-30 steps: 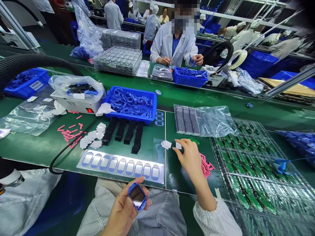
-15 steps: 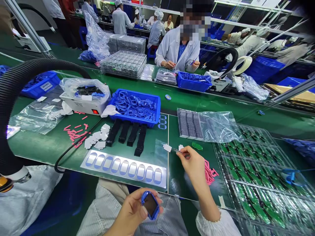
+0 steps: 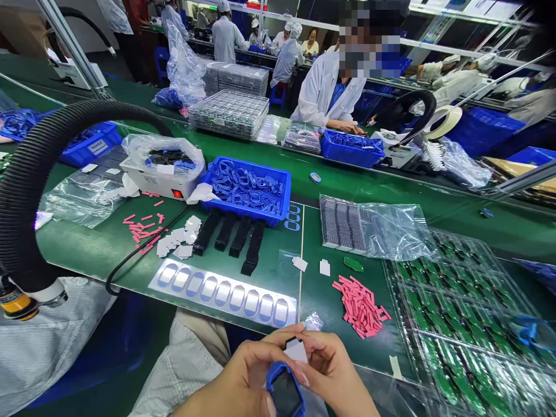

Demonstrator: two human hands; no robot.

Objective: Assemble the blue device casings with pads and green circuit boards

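Note:
My left hand (image 3: 243, 376) grips a blue plastic watch-like case (image 3: 273, 375) with a dark screen, low at the front edge of the bench. My right hand (image 3: 332, 370) meets it there, its fingers closed on a small white rectangular piece with a black end (image 3: 296, 350) just above the case. My left fingertips also touch or nearly touch that piece. A crumpled bit of clear film (image 3: 313, 321) shows just beyond the fingers. On the bench ahead lie two white cards (image 3: 299, 264), a green circuit board (image 3: 353, 264) and a heap of pink strips (image 3: 360, 307).
A silver sheet with oval stickers (image 3: 223, 292) lies left of centre. Behind it are black stacked parts (image 3: 252, 249) and a blue bin of frames (image 3: 284, 211). Clear trays of green boards (image 3: 452, 313) fill the right. A black hose (image 3: 26, 168) arches at left. A co-worker (image 3: 324, 87) sits opposite.
My right hand has left the white card with its tweezers and come down to my left hand; tweezers no longer show. The white piece now shows between my hands. The co-worker's hands moved to a bin.

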